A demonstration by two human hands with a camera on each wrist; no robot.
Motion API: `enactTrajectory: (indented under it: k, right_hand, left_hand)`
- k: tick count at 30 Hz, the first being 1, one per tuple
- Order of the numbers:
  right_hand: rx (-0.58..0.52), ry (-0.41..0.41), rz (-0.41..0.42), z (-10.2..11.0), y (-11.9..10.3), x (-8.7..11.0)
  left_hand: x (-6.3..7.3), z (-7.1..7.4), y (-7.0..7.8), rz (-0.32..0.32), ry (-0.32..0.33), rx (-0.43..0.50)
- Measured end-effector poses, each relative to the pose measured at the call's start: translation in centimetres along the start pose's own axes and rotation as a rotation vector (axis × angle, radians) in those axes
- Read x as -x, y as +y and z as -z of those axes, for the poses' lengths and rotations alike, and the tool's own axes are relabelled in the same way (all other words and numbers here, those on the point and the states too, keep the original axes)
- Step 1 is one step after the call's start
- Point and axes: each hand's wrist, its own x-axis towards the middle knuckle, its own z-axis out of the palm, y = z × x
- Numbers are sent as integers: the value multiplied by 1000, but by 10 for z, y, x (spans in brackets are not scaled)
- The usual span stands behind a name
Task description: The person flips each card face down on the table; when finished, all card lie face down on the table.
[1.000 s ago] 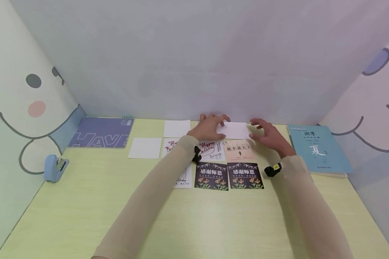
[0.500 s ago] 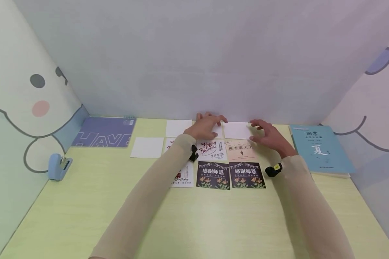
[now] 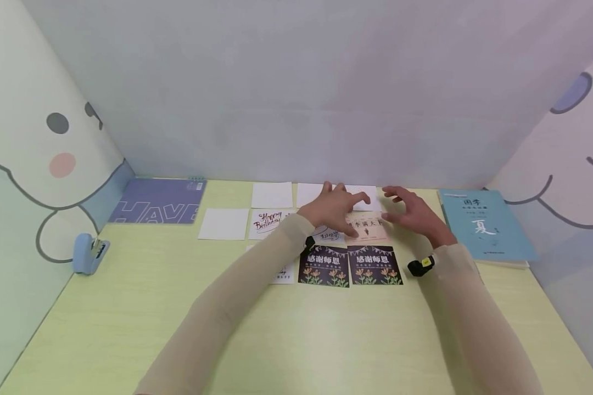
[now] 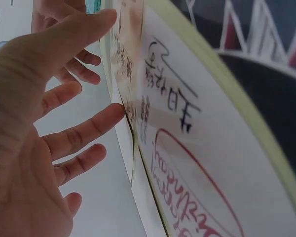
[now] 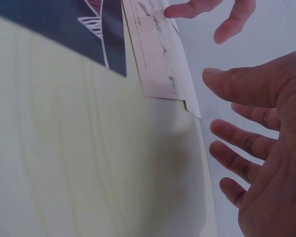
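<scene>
My left hand [image 3: 332, 209] hovers over the middle of several square cards, fingers spread and bent. Its thumb tip overlaps the pink card [image 3: 375, 235] in the head view, and its fingers reach across a white card [image 3: 374, 204] by the wall. Under its palm, a birthday card [image 4: 187, 148] with red lettering is partly covered. My right hand [image 3: 415, 215] is held at the right end of the cards, thumb and fingers apart, fingertips close to the pink card's right edge. Neither hand holds anything. In the right wrist view, the pink card [image 5: 153, 54] overlaps the white card.
Two dark flowered cards [image 3: 323, 267] lie in front, beside a partly hidden white card [image 3: 284, 274]. Blank white cards [image 3: 272, 195] and a red-lettered card [image 3: 267, 222] are left. A purple notebook [image 3: 158, 200], blue tape dispenser [image 3: 85, 255] and blue book [image 3: 489, 225] flank them.
My left hand has moved right and toward me, from the back white cards to over the birthday and pink cards. My right hand has stayed nearly in place.
</scene>
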Motion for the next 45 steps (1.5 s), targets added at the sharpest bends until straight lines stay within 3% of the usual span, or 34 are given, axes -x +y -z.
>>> enactTrajectory:
  k: [10, 17, 26, 35, 39, 45]
  right_hand:
    - [21, -10, -13, -3, -2, 6]
    - [11, -21, -32, -6, -7, 9]
    - [33, 31, 48, -2, -13, 11]
    - [87, -99, 56, 3, -26, 14]
    - [118, -82, 109, 5, -28, 16]
    - [75, -24, 143, 11, -27, 20]
  left_hand:
    - [4, -2, 11, 23, -21, -107]
    - [5, -3, 11, 2, -30, -59]
    - [6, -4, 9, 10, 3, -34]
    - [5, -7, 6, 13, 36, 2]
    - [3, -8, 4, 19, 42, 11]
    - [-1, -9, 5, -27, 55, 47]
